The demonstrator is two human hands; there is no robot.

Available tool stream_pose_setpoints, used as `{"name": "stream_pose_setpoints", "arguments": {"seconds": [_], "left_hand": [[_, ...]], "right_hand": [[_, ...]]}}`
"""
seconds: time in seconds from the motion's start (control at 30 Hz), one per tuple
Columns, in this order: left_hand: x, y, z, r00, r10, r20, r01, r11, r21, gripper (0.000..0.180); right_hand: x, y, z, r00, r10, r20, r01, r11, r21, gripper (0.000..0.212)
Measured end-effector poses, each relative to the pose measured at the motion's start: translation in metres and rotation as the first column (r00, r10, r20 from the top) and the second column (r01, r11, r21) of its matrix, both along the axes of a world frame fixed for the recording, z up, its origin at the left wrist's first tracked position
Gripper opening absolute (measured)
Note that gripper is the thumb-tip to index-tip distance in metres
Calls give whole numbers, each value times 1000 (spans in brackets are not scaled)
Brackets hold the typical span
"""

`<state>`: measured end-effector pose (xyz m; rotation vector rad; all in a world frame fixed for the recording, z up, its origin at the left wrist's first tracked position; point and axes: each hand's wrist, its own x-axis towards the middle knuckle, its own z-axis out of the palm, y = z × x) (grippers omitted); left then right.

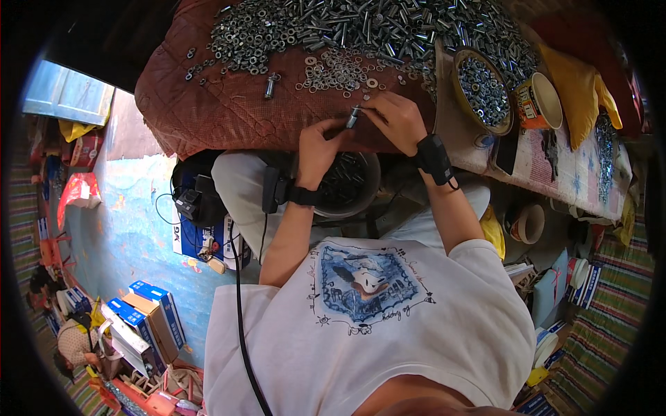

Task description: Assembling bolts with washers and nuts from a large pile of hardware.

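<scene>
My left hand (320, 149) holds a metal expansion bolt (352, 119) upright between thumb and fingers, over the front edge of the red quilted cloth (229, 114). At the bolt's top end, the fingertips of my right hand (397, 119) are pinched together; whether a small nut or washer is between them is too small to tell. A similar bolt (270, 86) lies on the cloth to the left. Just beyond my hands are loose spring washers (336, 71) and a flat washer (372, 83). A heap of nuts (253, 38) lies farther off, beside a large pile of metal sleeves and bolts (395, 28).
Right of my hands stand a round bowl of nuts (483, 93) and a paper tub (540, 104), near a yellow bag (572, 90). A bucket of dark metal parts (347, 184) sits between my knees. A black cable (241, 312) hangs along my left side; boxes (142, 315) stand on the floor.
</scene>
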<state>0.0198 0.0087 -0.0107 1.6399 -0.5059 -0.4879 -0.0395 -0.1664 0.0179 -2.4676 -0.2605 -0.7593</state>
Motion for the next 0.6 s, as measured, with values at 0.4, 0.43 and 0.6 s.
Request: {"name": "stream_pose_setpoints", "arguments": {"seconds": [0.4,0.43,0.6], "left_hand": [[2,-2,-7,999,39,-20,-40,996,-77,25],[2,-2,-7,999,40,-20,-42,996,-78,25],[2,2,-8,996,76,47,-74,997,-31,23]], "right_hand": [[5,-1,1,987,133,94,-90,928,-362,12],[6,-1,0,984,154,84,-113,924,-364,12],[29,-20,-7,992,-109,55,116,983,-145,13]]}}
